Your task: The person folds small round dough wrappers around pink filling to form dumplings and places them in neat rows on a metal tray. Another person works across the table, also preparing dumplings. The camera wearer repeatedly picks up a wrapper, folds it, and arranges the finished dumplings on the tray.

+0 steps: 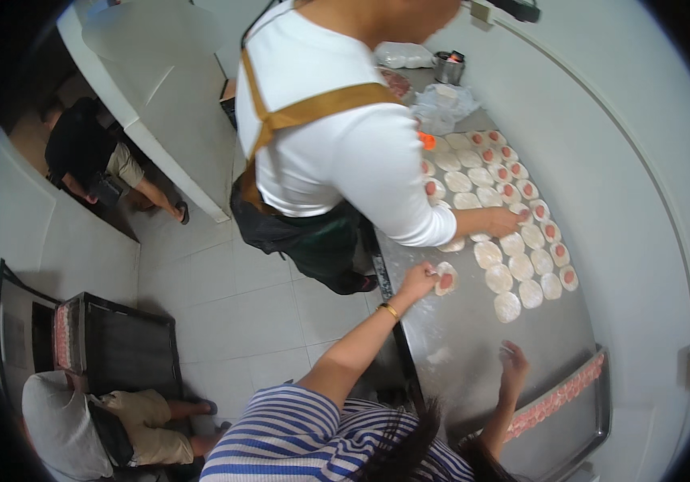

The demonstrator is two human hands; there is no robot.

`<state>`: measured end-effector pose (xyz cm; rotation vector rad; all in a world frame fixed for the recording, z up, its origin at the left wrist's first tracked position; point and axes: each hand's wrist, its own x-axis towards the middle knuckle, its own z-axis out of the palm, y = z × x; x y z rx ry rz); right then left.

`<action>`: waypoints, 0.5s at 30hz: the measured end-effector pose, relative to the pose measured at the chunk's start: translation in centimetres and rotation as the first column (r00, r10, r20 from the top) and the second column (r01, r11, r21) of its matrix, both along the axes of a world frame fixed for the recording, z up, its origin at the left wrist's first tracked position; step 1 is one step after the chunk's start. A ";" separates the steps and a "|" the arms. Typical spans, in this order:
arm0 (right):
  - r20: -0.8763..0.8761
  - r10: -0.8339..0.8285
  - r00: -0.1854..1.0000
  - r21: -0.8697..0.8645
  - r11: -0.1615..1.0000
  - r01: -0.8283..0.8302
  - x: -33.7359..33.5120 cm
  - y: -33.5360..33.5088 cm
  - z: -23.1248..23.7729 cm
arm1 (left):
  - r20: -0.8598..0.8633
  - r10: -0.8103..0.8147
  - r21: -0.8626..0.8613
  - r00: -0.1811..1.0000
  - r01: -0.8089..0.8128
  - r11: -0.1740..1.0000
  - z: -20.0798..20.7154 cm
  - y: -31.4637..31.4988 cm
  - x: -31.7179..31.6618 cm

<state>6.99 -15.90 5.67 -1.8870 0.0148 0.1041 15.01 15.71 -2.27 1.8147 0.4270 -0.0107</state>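
Note:
My left hand [420,282] reaches across the steel table [459,355], its fingers closed on the near edge of a round dough wrapper [446,279] with pink filling in its middle. Over the table, nearer to me, my right hand [514,363] is raised with its fingers loosely curled and apart. Nothing clear shows in it. Beyond my hands, rows of floured dough wrappers [507,308] lie flat. Many along the right edge carry a dab of pink filling [568,279].
A co-worker in a white top [345,153] leans in from the left, one hand [504,222] over the wrappers. Close by on my right lies a metal tray [604,377] with a row of pink-white folded dumplings [558,404]. A plastic bag [445,108] and metal pot [448,68] stand far back.

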 end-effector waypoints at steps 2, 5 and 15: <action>-0.070 0.006 0.998 0.081 0.997 0.000 -1.2 4.3 0.4 | -0.045 0.015 -0.463 0.999 -0.035 0.886 -1.5 0.3 -0.4; -0.148 -0.037 0.988 0.215 0.974 0.069 -2.4 7.3 -1.0 | -0.050 -0.068 -0.829 0.996 -0.004 0.559 1.5 -2.2 -1.9; -0.481 -0.334 0.810 0.696 0.416 0.585 -5.9 9.4 -2.7 | 0.024 -0.442 -0.969 0.897 0.130 0.211 2.9 -7.8 -8.0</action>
